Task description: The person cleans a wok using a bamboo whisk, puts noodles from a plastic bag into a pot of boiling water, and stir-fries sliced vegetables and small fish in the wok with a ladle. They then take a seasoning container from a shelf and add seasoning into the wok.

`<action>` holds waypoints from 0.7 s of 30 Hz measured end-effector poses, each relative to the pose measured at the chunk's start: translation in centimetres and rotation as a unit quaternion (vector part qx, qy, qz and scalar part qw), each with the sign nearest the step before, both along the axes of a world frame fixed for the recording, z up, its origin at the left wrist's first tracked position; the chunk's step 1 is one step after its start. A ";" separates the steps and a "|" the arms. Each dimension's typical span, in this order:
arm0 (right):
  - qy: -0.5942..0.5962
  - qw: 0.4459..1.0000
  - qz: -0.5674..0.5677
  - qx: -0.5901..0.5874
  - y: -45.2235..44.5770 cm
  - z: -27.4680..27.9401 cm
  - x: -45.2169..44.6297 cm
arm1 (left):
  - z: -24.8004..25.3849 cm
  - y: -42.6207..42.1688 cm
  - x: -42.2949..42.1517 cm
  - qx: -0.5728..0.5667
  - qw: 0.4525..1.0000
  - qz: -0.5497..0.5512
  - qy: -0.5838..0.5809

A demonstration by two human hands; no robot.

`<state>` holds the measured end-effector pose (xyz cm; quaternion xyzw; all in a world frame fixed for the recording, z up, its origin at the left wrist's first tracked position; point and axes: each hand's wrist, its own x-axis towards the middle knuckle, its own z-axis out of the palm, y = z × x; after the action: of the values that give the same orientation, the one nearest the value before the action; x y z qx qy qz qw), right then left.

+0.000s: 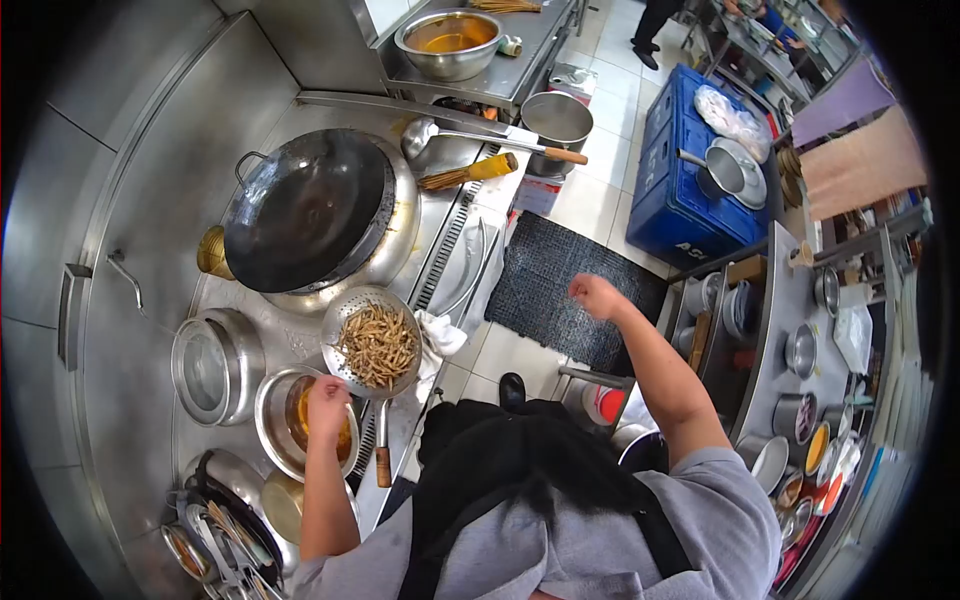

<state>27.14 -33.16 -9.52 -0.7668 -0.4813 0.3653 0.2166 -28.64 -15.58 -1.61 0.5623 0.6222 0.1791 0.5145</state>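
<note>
Stainless steel surrounds almost all of the cooking side that I watch from my remote place. The left hand [326, 405] is over a metal bowl [268, 421] with orange-brown liquid, its fingers bent, just beside the perforated strainer [344, 311]. I cannot tell if these fingers grip something or touch the strainer's rim. The strainer carries a heap of thin brown fried pieces [378, 347], and its wooden handle [384, 467] points towards the person's body, between the bowl and the counter edge. The right hand [597, 297] is in the air, well apart from the strainer, and I see the black floor mat [560, 270] below it. Its fingers are curled, but how tightly, I cannot tell.

Directly beyond the strainer, a large black wok [310, 215] occupies much space. Near the wok lie a ladle [418, 138] and a stick brush [480, 171] with yellow binding. White cloth [441, 335] is just beside the strainer, at the counter edge. On the far left I notice a round steel pot [240, 350]; nearer to the body, a crowded pile of utensils [230, 550] stands beside the left forearm, which partly hides the bowl from me. Across the mat, a blue bin [652, 185] bears a saucepan [724, 168].
</note>
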 end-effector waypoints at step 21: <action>-0.346 0.938 0.028 -0.017 28.1 -2.0 21.8 | 5.2 14.6 25.4 0.388 0.910 0.035 0.141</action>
<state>48.91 -5.02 -11.51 -0.8355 -0.5416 0.0917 0.0128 -3.24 -0.94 3.54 0.7151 0.5887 0.3431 0.1559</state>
